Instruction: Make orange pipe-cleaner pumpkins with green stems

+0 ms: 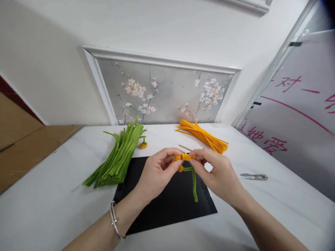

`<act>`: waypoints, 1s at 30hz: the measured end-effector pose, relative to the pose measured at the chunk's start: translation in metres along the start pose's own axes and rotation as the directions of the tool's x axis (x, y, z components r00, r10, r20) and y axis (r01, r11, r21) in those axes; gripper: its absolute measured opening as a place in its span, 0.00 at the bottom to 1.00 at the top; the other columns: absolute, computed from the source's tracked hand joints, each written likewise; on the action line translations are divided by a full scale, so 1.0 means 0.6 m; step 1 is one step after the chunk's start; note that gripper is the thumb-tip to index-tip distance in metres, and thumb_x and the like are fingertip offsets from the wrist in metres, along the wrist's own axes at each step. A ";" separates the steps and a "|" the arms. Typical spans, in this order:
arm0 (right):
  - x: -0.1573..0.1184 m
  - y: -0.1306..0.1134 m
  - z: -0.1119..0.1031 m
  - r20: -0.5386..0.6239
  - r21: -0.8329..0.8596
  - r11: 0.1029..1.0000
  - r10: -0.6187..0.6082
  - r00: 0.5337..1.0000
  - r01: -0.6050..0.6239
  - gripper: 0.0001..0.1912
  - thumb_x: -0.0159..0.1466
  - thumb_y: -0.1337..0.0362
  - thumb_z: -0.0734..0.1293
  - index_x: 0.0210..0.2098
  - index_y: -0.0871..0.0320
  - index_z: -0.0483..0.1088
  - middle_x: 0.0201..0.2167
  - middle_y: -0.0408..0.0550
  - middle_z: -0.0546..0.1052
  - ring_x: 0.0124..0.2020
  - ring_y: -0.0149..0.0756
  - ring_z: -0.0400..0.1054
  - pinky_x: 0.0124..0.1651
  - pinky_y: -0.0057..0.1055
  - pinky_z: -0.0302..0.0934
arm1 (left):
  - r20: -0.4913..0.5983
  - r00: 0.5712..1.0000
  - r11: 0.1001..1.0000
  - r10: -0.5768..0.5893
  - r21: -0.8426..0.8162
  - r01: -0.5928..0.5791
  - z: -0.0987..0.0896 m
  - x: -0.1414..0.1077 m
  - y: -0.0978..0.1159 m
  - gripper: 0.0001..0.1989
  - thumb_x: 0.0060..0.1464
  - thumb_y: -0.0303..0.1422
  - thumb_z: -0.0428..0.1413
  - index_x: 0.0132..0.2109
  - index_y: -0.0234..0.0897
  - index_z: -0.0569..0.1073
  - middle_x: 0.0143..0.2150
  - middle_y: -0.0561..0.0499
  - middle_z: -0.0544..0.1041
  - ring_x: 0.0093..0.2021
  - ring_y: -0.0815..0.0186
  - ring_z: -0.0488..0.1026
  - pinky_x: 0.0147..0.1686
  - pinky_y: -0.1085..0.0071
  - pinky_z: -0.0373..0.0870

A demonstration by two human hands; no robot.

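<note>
Between my two hands, above the black mat (162, 205), is a coiled orange pipe cleaner piece (185, 157) with a bit of green showing in it. My left hand (159, 170) pinches its left end between thumb and fingers. The right end is pinched by my right hand (216, 170). Below the coil hangs a bent green pipe cleaner (194, 184), with a small orange ball (180, 168) at its left end. How the green stem joins the coil is hidden by my fingers.
A thick bundle of green pipe cleaners (117, 157) lies at left, beside a small orange-and-green pumpkin shape (143, 143). Orange pipe cleaners (204, 136) lie at back right, near a thin wooden stick (185, 147). Metal thread snips (253, 176) rest on the white table (282, 216) at right.
</note>
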State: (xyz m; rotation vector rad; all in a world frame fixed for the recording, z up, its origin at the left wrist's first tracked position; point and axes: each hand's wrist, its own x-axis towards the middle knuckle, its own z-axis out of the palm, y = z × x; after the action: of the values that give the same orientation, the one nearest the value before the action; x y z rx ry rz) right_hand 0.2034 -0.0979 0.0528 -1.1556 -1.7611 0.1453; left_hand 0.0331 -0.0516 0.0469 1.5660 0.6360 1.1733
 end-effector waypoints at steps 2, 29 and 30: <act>0.000 -0.001 0.002 -0.011 -0.007 1.000 -0.005 1.000 0.005 0.04 0.63 0.69 0.64 0.35 0.56 0.70 0.26 0.43 0.74 0.25 0.31 0.68 0.30 0.27 0.64 | -0.028 0.999 0.999 0.043 0.005 -0.043 0.001 -0.002 -0.001 0.04 0.51 0.26 0.59 0.36 0.37 0.76 0.39 0.49 0.79 0.37 0.65 0.77 0.35 0.71 0.78; 0.006 0.045 0.007 0.188 0.390 0.843 0.321 0.928 -0.370 0.10 0.60 0.57 0.68 0.33 0.58 0.71 0.25 0.43 0.70 0.25 0.30 0.64 0.26 0.26 0.58 | -0.117 0.992 0.998 -0.054 -0.017 0.052 -0.006 0.004 -0.014 0.06 0.45 0.27 0.65 0.34 0.37 0.81 0.30 0.51 0.82 0.27 0.68 0.77 0.32 0.73 0.76; 0.006 0.046 0.008 0.189 0.397 0.831 0.342 0.920 -0.391 0.11 0.60 0.56 0.68 0.32 0.59 0.71 0.24 0.42 0.69 0.24 0.30 0.62 0.24 0.26 0.55 | -0.110 0.993 0.999 -0.049 -0.015 0.047 -0.006 0.004 -0.014 0.06 0.45 0.27 0.64 0.34 0.37 0.81 0.30 0.52 0.82 0.27 0.68 0.77 0.32 0.73 0.76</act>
State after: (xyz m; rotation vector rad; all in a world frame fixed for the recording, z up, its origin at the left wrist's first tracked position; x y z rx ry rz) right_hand 0.2170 -0.0785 0.0371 -1.1565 -1.4746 0.8062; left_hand 0.0322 -0.0455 0.0398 1.4755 0.7339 1.2317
